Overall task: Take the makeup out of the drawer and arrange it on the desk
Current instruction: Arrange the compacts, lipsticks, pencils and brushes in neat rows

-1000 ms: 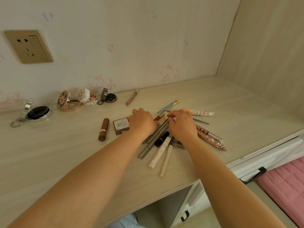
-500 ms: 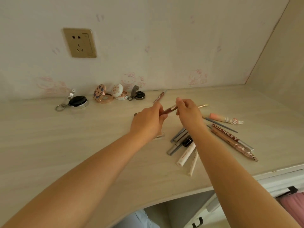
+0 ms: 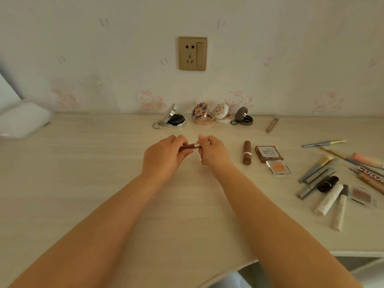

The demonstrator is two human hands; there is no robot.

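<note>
Both hands hold one slim brown makeup stick level above the middle of the desk. My left hand grips its left end, and my right hand pinches its right end. Along the wall stand several open compacts. A brown lipstick, a brown palette and a small blush pan lie to the right. Further right is a loose pile of pencils and tubes.
A wall socket sits above the compacts. A white soft object lies at the desk's far left. One brown pencil lies alone near the wall. The desk's front edge curves in at the lower right.
Both hands lifted a brown stick out of the pile and carried it left to the desk's middle. The view has swung left, so the pile now lies at the right.
</note>
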